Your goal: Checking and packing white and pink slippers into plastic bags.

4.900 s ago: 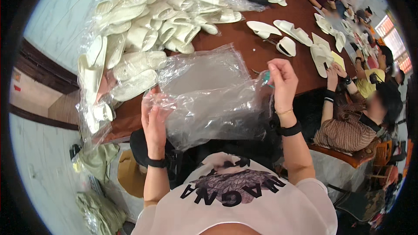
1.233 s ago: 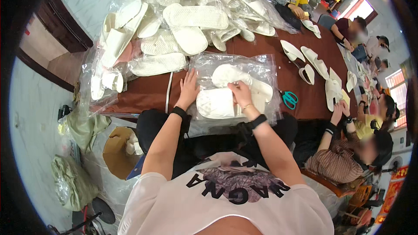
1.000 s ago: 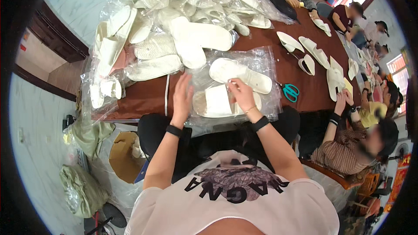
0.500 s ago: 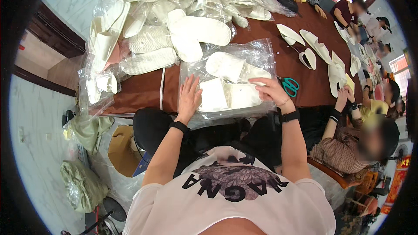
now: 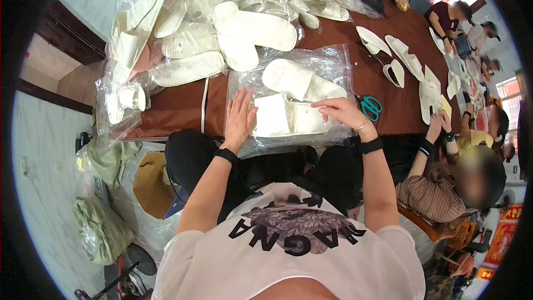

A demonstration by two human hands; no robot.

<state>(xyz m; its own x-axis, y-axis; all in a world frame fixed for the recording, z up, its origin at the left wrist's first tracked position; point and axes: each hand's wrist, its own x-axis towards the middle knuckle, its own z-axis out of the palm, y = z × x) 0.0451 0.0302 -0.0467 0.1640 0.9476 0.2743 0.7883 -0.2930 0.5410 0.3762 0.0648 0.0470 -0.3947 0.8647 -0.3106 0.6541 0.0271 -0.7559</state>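
A pair of white slippers (image 5: pixel 272 115) lies inside a clear plastic bag (image 5: pixel 327 55), flat on the brown tablecloth in front of me. My left hand (image 5: pixel 240 115) rests at the bag's left side with fingers stretched out, beside the nearer slipper. Over the right part of that slipper is my right hand (image 5: pixel 341 112), its index finger pointing left and the other fingers loosely bent, nothing visible in them. Just right of this hand lie scissors with teal handles (image 5: pixel 370 108).
Bagged white slippers (image 5: pixel 252 28) are heaped on the far left of the brown table (image 5: pixel 180 115). Loose slippers (image 5: pixel 404 58) lie to the right, where a co-worker (image 5: pixel 427 189) sits. On the floor at left are a cardboard box (image 5: pixel 150 186) and a greenish sack (image 5: pixel 102 230).
My right hand has shifted slightly left and down over the nearer slipper. The left hand stays at the bag's edge. The whole view has tilted a little.
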